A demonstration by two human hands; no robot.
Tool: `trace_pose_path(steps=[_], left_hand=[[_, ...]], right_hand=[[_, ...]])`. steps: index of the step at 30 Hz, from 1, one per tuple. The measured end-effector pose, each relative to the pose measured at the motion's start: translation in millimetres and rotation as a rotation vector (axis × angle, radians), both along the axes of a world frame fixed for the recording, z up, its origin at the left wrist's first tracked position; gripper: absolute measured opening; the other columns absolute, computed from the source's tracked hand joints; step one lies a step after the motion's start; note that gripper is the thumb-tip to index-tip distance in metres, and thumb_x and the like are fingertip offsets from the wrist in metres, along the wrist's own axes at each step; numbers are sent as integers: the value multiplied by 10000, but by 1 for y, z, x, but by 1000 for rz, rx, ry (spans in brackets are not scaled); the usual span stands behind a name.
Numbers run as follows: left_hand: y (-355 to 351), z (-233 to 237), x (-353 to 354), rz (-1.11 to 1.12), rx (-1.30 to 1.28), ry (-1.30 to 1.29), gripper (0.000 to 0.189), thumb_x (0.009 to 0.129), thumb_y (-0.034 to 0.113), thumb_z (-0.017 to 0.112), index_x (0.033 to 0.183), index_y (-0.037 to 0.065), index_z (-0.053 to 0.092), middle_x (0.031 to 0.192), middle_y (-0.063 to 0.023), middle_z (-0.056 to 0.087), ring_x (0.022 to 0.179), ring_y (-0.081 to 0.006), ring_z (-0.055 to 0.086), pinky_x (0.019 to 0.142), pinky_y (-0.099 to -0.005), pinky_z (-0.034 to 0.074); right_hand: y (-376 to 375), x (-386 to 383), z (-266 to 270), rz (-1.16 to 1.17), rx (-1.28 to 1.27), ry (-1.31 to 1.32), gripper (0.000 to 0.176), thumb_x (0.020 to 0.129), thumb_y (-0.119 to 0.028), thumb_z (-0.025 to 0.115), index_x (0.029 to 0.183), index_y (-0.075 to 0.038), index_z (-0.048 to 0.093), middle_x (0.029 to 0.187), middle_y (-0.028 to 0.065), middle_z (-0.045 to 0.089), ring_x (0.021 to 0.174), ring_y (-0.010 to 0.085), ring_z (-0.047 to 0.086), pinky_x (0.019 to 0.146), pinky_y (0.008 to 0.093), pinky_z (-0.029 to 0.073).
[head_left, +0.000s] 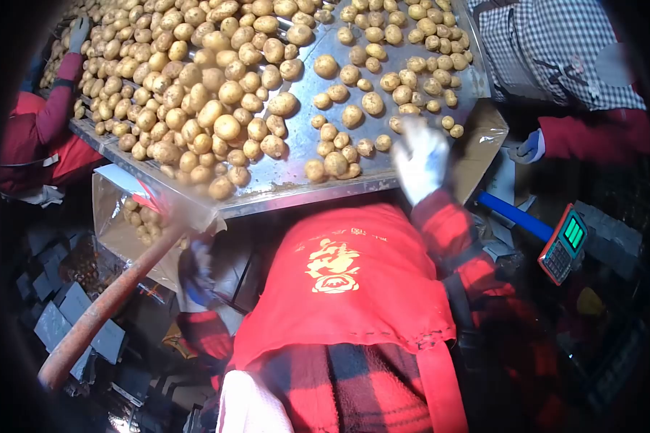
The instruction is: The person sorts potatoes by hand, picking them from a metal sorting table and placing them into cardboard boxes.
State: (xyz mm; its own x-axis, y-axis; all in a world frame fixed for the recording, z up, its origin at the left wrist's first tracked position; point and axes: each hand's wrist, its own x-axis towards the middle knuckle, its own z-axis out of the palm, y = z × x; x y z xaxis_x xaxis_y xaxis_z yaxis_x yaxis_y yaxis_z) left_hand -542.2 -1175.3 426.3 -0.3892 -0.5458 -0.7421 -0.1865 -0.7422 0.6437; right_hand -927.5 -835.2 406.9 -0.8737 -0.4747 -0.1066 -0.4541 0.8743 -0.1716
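Observation:
My right hand (420, 162), in a white glove, is at the front edge of a metal sorting table (296, 169). Its fingers are smeared by motion and overlap the small potatoes (409, 110) near the table's right corner. Down beside my body, my left hand (197, 270) wears a darker, dirty glove and is blurred. It is nearest to an open cardboard box (115, 242) lined with clear plastic, with potatoes (143, 219) inside. A large heap of potatoes (209, 115) covers the left part of the table; smaller groups lie to the right.
A rusty pole (108, 307) slants up toward the table's front corner. Another cardboard box (477, 148) stands at the right corner. Farther right is a scale display (563, 244) on a blue post (516, 215). Co-workers' gloved hands show at left (79, 35) and right (531, 148).

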Motion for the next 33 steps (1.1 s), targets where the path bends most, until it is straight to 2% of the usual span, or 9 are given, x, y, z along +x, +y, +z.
trace_pose_path(steps=[7, 9, 13, 15, 16, 19, 22, 25, 33], left_hand=[[71, -19, -176, -611, 542, 269, 513, 1053, 399, 519, 1396, 17, 513, 1204, -78, 669, 975, -160, 649, 785, -284, 507], [91, -14, -220, -707, 506, 285, 510, 1048, 393, 525, 1416, 41, 499, 1290, -101, 644, 1049, -203, 652, 824, -314, 520], [125, -16, -267, -424, 913, 417, 509, 1043, 427, 525, 1419, 85, 502, 1336, -132, 627, 1140, -271, 657, 1008, -456, 539], [133, -37, -256, -344, 1036, 449, 452, 1054, 380, 524, 1389, 77, 517, 1274, -119, 654, 1086, -230, 680, 853, -389, 608], [140, -81, -235, -538, 511, 306, 395, 1061, 332, 523, 1353, 67, 534, 1175, -97, 683, 982, -184, 701, 686, -290, 612], [132, -27, -220, -403, 890, 275, 349, 1052, 253, 549, 1323, 32, 551, 1057, -76, 688, 832, -153, 677, 605, -234, 565], [130, -59, -203, -496, 791, 683, 363, 1038, 203, 569, 1350, 20, 534, 1062, -75, 662, 846, -164, 665, 636, -243, 562], [130, -20, -225, -238, 794, 325, 385, 1025, 167, 577, 1373, 15, 517, 1080, -80, 634, 889, -189, 656, 677, -265, 565], [129, -30, -214, -293, 704, 489, 586, 974, 47, 521, 1534, 66, 349, 1432, -142, 524, 1124, -247, 609, 811, -262, 555]], right_hand=[[-25, -114, -50, -284, 146, -291, 599, 872, -495, 651, 1300, -76, 640, 1204, 222, 689, 1129, 386, 653, 982, 466, 499], [-19, -113, -12, -270, -306, -411, 457, 853, -333, 712, 1204, -43, 678, 1186, 204, 703, 1099, 339, 677, 940, 436, 533], [-4, -37, -71, 38, -575, -548, 473, 870, -95, 651, 1324, 21, 582, 1215, 193, 680, 1113, 324, 659, 948, 415, 531], [-29, 32, 30, 216, -720, -709, 406, 860, -104, 664, 1250, 8, 640, 1217, 208, 689, 1114, 331, 671, 950, 422, 532], [-23, 39, 37, 243, -667, -632, 378, 852, -102, 673, 1215, 2, 662, 1221, 210, 686, 1122, 337, 669, 961, 425, 528], [13, 37, -1, -91, -734, -423, 383, 832, -52, 682, 1215, -30, 681, 1173, 194, 695, 1119, 371, 649, 978, 424, 519], [36, -16, -17, -174, -38, -62, 590, 906, -310, 636, 1455, -149, 494, 1397, 150, 555, 1162, 352, 603, 991, 512, 447], [15, -46, -59, -170, 141, -37, 594, 876, -311, 708, 1418, -176, 507, 1131, 185, 664, 1017, 378, 661, 851, 488, 519], [-35, -59, -23, -187, -691, -466, 574, 852, -44, 629, 1421, -75, 562, 1207, 187, 693, 1106, 370, 656, 947, 399, 524]])
